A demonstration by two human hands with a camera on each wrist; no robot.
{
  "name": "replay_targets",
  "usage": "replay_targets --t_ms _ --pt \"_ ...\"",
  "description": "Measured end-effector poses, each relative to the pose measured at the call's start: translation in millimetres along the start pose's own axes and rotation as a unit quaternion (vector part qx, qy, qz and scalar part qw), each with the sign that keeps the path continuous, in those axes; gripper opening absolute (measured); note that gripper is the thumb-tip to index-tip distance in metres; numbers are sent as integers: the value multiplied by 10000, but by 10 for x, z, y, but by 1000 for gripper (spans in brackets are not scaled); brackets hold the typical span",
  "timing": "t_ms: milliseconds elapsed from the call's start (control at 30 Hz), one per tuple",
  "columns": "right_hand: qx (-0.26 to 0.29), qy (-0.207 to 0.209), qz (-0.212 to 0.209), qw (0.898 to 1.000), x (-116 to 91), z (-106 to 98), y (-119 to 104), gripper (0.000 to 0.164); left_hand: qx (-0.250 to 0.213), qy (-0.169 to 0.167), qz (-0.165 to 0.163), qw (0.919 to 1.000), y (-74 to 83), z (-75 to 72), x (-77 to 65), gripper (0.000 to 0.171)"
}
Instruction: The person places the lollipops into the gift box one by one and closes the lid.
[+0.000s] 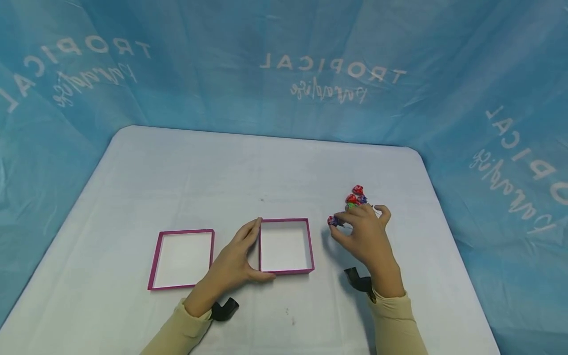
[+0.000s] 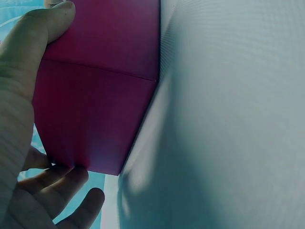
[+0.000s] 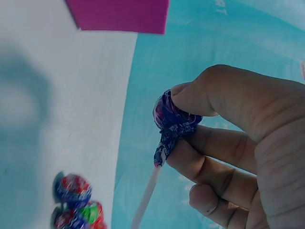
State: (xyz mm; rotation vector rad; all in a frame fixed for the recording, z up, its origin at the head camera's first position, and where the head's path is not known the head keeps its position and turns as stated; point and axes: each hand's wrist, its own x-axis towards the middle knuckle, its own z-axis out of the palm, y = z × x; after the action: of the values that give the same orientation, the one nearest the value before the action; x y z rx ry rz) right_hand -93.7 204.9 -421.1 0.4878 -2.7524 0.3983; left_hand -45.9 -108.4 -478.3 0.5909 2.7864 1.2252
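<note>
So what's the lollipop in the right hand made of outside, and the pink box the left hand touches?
The lollipop wrapper looks like thin plastic or foil: shiny, crinkled, gathered tight at the stick, which is smooth, whitish and could be paper or plastic. The pink box looks like stiff, faintly glossy cardboard: thin flat walls, crisp edges.

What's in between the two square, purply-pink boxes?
The person's bare left hand, gripping the right box, over white cloth. The head view shows this.
</note>
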Motion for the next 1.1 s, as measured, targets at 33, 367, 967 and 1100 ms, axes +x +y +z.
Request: replay_targets --t_ms 33,367,967,1100 --pt "10 18 -61 10000 13 -1 -19 27 27 4 9 10000 -2 -1 2 127" --pt "143 114 -557 9983 75 3 -190 22 97 -11 10 10000 -2 11 -11 127" --pt "395 -88 -1132 9927 66 73 -627 22 93 8 223 9997 13 17 -1 127" --pt "448 -147 -1404 9890 74 102 -736 23 57 35 286 9996 5 20 5 127"
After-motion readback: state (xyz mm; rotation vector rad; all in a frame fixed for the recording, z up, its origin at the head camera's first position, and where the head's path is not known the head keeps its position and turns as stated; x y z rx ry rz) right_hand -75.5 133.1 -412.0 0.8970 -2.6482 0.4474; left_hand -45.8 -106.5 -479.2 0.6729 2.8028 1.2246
